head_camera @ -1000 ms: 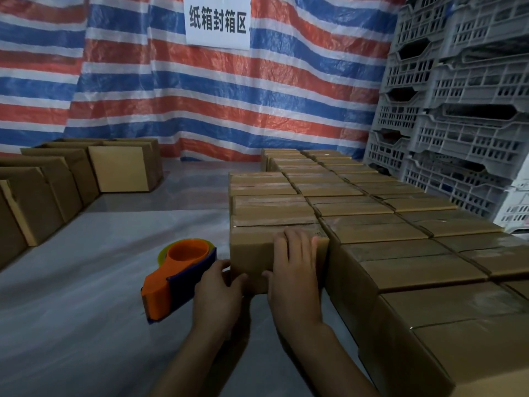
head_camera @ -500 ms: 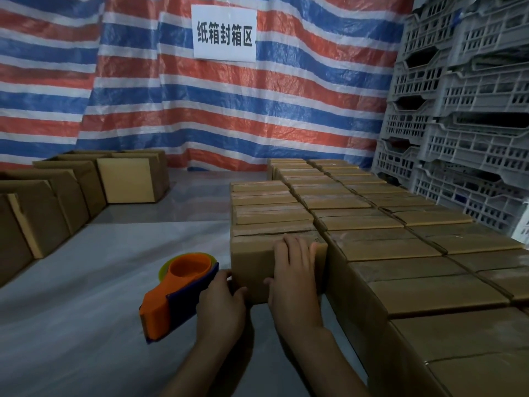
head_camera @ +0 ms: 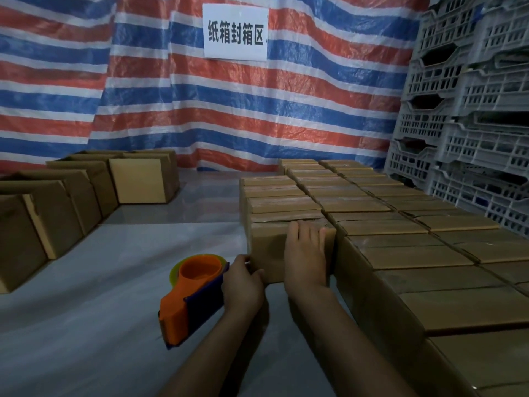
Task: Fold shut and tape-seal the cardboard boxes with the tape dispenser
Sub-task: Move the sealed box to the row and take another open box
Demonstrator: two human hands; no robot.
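Note:
A closed cardboard box (head_camera: 264, 252) stands at the near end of a row of sealed boxes (head_camera: 372, 207). My right hand (head_camera: 306, 253) lies flat against its front face, fingertips reaching the top edge. My left hand (head_camera: 243, 283) is curled at the box's lower left corner and grips the end of the orange and blue tape dispenser (head_camera: 190, 299), which slants away to the lower left. The dispenser's end under my fingers is hidden.
More sealed boxes (head_camera: 446, 285) fill the floor to the right, up to stacked grey plastic crates (head_camera: 472, 124). Open boxes (head_camera: 57, 207) line the left side. A striped tarp (head_camera: 200, 104) with a white sign (head_camera: 235, 31) hangs behind. Grey floor sheeting (head_camera: 100, 325) lies between.
Both hands stay on the box in much the same places. The view has risen slightly, and my left hand with the dispenser sits a touch closer to the box's corner.

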